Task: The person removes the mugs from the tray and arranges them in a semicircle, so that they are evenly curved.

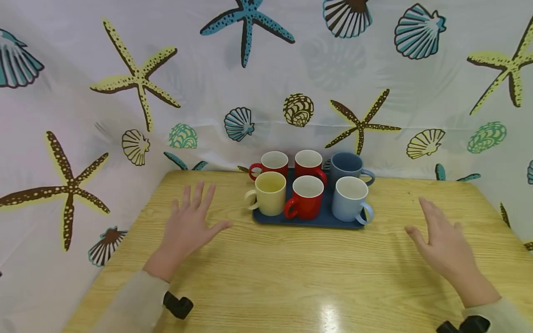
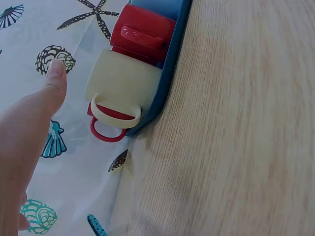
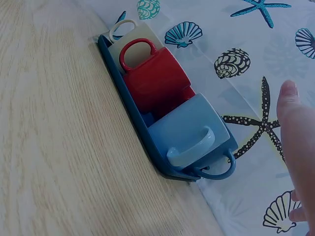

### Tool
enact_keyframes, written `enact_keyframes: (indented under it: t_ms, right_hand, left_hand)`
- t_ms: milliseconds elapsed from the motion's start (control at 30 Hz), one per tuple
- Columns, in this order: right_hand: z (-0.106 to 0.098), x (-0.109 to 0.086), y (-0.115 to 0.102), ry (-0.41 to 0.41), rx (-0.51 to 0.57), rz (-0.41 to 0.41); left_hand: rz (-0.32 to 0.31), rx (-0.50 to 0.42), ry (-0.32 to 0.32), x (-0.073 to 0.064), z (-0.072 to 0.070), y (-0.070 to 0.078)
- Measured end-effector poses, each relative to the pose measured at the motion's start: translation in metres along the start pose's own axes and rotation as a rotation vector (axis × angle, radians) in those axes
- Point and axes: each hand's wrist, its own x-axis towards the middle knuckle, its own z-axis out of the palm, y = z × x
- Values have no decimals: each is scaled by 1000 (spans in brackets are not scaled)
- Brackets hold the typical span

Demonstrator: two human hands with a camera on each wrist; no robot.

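Six is avoided here: several mugs stand upright in two rows on a dark blue tray (image 1: pixel 308 223). Its front row has a cream mug (image 1: pixel 270 196), a red mug (image 1: pixel 307 199) and a light blue mug (image 1: pixel 349 201). Behind them are two more red mugs, one at left (image 1: pixel 275 159) and one in the middle (image 1: pixel 308 159), plus a darker blue mug (image 1: pixel 346 167). My left hand (image 1: pixel 187 226) hovers left of the tray, fingers spread, holding nothing. To the tray's right, my right hand (image 1: pixel 447 240) is held up with straight fingers, also holding nothing.
The tray sits at the back of a wooden table (image 1: pixel 291 273). A white cloth (image 1: pixel 266 88) printed with starfish and shells hangs behind the table and along its sides. Each wrist wears a small black device, such as the left one (image 1: pixel 178 305).
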Motion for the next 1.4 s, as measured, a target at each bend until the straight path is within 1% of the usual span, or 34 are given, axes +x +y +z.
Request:
enact_keyframes:
  t_ms: [133,233,333,433,500,800,867,967,1067,1300,1333,1400]
  right_hand:
    - [3,7,-7,-19,55,34]
    - [4,12,-12,-55,74,66]
    - [5,18,-18,-102,91,94]
    - [8,23,-23,-133,125,113]
    - [10,27,-25,-139,150,117]
    - [23,41,-33,-166,278,141]
    - [27,44,-33,-172,308,149]
    - [32,46,-32,-175,346,160]
    - [37,48,-31,-170,376,169]
    - [47,49,-30,-165,447,213]
    - [49,50,-30,-173,462,220]
    - [52,50,-30,-198,529,241]
  left_hand:
    - [11,-82,10,8,5,2]
    - [13,-143,2,13,7,4]
    - [-9,-192,-21,18,8,6]
    - [-37,-235,-42,23,13,6]
    - [-53,-261,-54,27,17,7]
    - [-142,-395,-65,43,35,10]
    - [-154,-419,-75,46,39,10]
    - [-152,-459,-91,49,44,9]
    - [-135,-511,-114,52,50,7]
    - [-138,-662,-163,56,62,5]
    - [-142,-678,-171,56,64,4]
    - [-145,-703,-179,57,69,4]
